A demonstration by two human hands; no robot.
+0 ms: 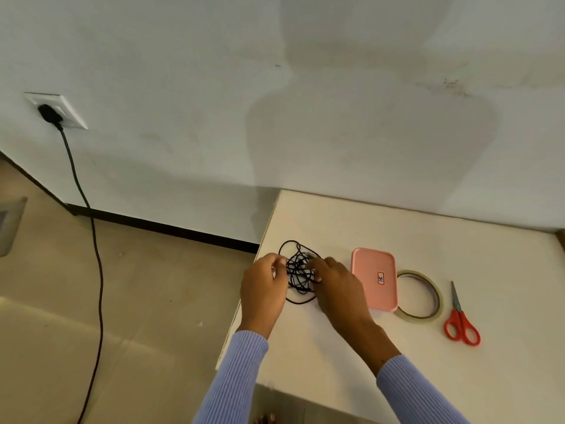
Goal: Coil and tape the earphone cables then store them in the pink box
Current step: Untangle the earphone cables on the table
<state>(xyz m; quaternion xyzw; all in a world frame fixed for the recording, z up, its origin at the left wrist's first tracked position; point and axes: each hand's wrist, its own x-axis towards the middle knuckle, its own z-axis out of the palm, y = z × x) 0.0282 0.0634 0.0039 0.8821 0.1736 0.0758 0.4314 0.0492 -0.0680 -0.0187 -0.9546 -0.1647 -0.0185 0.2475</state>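
Fingers first: the left hand (pixel 263 286) has its fingers curled in at the left edge of the black earphone cables (pixel 299 272), thumb and fingertips pinched at the strands. The right hand (pixel 333 284) comes in from the other side, fingers bent down over the right edge of the same tangle; whether they actually clamp a strand I cannot tell, as the knuckles hide the tips. The cables sit in a loose, messy heap between the two hands, flat on the white table (pixel 397 228), close to its left edge, with one loop trailing out towards the wall. How many separate cables make up the heap can't be sorted out.

Moving outward: one pink box (pixel 374 278) lies just right of the right hand, lid on, a small label on top, contents hidden. Touching its right side, one roll of clear tape (pixel 435 296) lies flat. Further right, apart from the roll, one pair of red-handled scissors (pixel 461 319), blades closed, tips pointing away. Both sleeves are ribbed lilac knit.
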